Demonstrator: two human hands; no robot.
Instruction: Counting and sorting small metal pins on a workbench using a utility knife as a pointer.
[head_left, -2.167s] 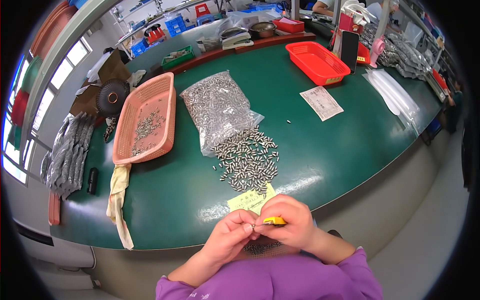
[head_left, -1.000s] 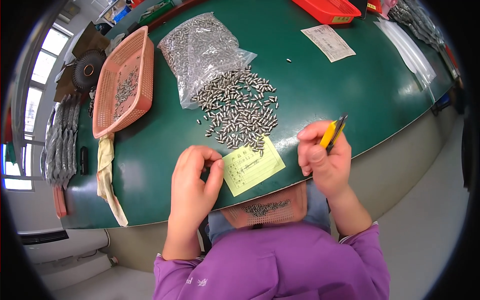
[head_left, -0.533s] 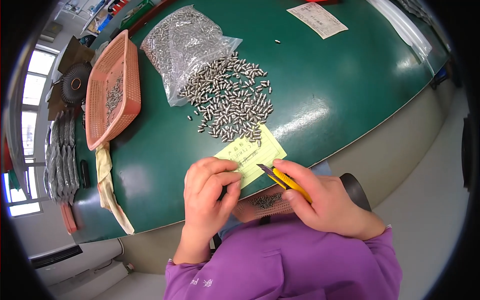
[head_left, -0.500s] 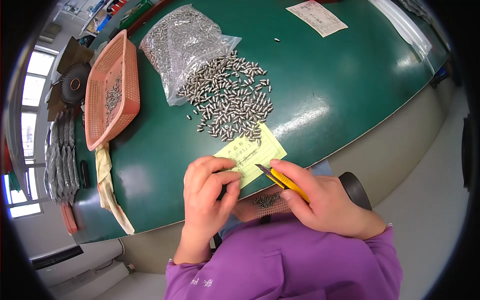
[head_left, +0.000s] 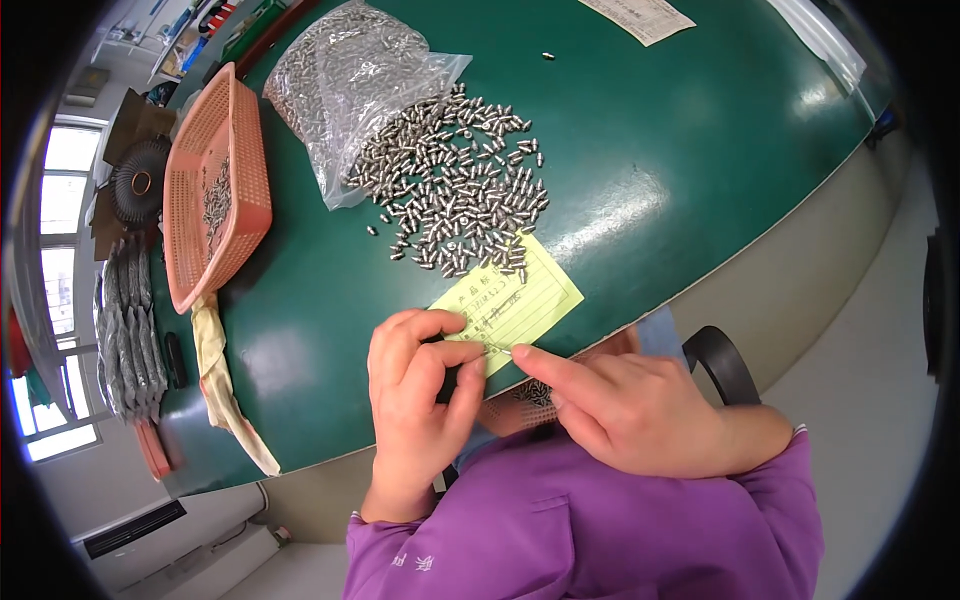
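Observation:
My left hand [head_left: 418, 375] is closed in a pinch over the yellow paper label [head_left: 545, 285], fingertips at its near left part; whatever it holds is hidden. My right hand [head_left: 635, 410] grips a utility knife, index finger stretched forward. The knife's yellow handle is covered by the hand; just a thin bit of the blade [head_left: 499, 349] shows, close to my left fingertips. Right beyond the label spreads a pile of small pointed metal parts [head_left: 455, 195], some lying on its far edge. They spill from a clear plastic bag [head_left: 350, 75] full of the same parts.
A pink plastic basket [head_left: 262, 190] with some metal parts stands at the left, a cream cloth [head_left: 222, 385] near it. Grey packets [head_left: 130, 330] are beyond the green table's [head_left: 330, 330] left side. Another pink basket [head_left: 505, 415] sits below the near edge. A printed sheet [head_left: 640, 18] lies far right.
My right hand has turned over and moved slightly left, so the yellow knife handle is now hidden and the blade sits nearer my left fingertips. The view has shifted slightly.

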